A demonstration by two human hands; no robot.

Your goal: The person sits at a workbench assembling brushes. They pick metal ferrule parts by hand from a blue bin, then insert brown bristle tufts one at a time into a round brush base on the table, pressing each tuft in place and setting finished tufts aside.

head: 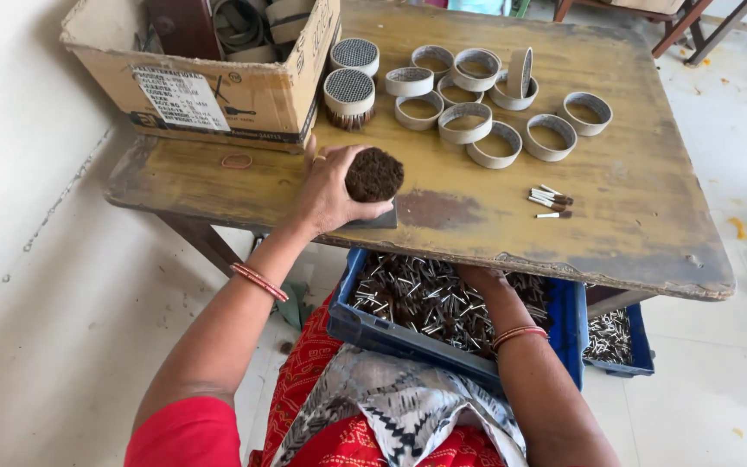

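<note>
My left hand is clamped round a packed bundle of dark-tipped sticks at the near edge of the table. My right hand is down in the blue crate below that edge, grip hidden. Two filled rings sit further back; about ten empty rings wait beside them.

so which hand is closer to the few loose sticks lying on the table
Right. The right hand is in the blue crate under the table edge, below the loose sticks. The left hand grips the round filled bundle, farther off to their left.
</note>
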